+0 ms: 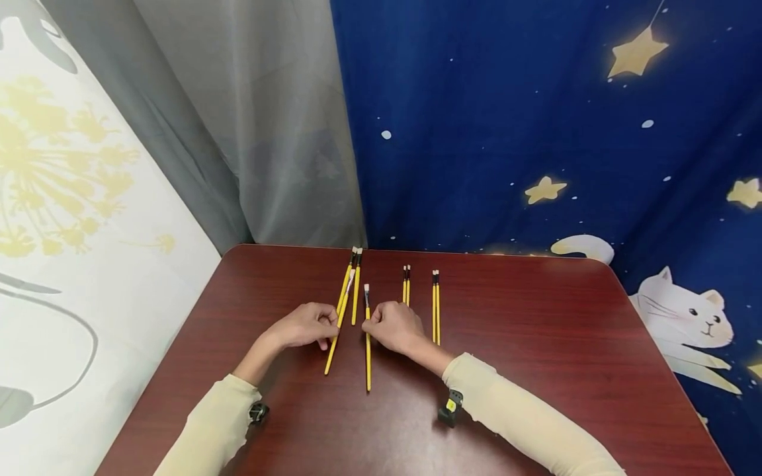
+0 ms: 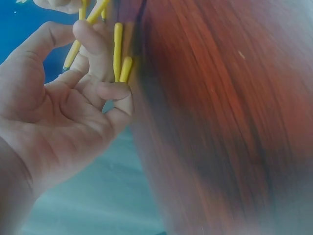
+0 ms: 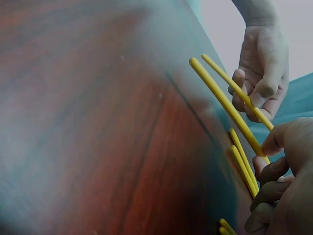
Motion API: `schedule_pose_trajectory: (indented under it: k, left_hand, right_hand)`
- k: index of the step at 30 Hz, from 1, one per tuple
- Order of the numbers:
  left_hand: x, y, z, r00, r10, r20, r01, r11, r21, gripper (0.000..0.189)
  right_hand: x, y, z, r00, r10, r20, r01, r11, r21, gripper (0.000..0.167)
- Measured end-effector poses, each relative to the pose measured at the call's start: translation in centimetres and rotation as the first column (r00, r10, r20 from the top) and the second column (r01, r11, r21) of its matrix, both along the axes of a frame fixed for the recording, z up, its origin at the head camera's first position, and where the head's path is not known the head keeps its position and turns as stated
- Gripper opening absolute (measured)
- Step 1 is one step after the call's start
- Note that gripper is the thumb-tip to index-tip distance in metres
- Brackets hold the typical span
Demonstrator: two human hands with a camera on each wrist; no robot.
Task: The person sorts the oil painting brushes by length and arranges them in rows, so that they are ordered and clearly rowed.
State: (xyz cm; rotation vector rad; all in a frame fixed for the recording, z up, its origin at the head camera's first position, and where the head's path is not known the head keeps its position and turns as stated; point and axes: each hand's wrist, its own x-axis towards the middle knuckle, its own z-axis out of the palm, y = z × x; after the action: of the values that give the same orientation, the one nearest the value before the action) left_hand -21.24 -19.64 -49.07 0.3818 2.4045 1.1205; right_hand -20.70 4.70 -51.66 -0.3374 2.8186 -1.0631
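Observation:
My left hand pinches the yellow handle of a flat paintbrush, its pale bristles pointing away from me and the handle slanting toward me. A second paintbrush, nearly straight up and down in the head view, is pinched between thumb and fingers of my right hand. From the right wrist, the two held handles run side by side, with the left hand behind. Just beyond my left fingers lie two more paintbrushes, black below the bristles; the held left brush overlaps one of them.
Right of them lie a pair of smaller paintbrushes, their lower ends hidden by my right hand, and another pair further right. All are on a reddish-brown table. A grey curtain and a blue starry curtain hang behind its far edge.

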Motion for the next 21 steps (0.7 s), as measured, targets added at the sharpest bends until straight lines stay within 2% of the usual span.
schedule_pose_trajectory:
  k: [4, 9, 17, 21]
  left_hand:
    - [0.4, -0.9, 0.2, 1.000, -0.027, 0.000, 0.027, 1.000, -0.016, 0.004]
    - [0.7, -1.6, 0.5, 0.996, -0.071, 0.061, 0.073, 0.997, -0.033, 0.005]
    - [1.2, -2.5, 0.6, 0.974, -0.182, 0.138, 0.195, 0.977, -0.090, 0.006]
    - [1.6, -2.9, 0.5, 0.962, -0.204, 0.180, 0.224, 0.970, -0.099, 0.007]
  right_hand:
    - [0.8, -0.6, -0.2, 1.000, 0.024, -0.012, -0.023, 1.000, 0.014, 0.025]
    - [1.6, -1.2, -0.2, 0.999, 0.038, -0.015, -0.038, 0.998, 0.048, 0.023]
    - [3.0, -1.9, -0.7, 0.998, 0.057, -0.023, -0.054, 0.993, 0.106, 0.023]
    - [3.6, -2.2, -0.7, 0.998, 0.062, -0.032, -0.057, 0.990, 0.128, 0.025]
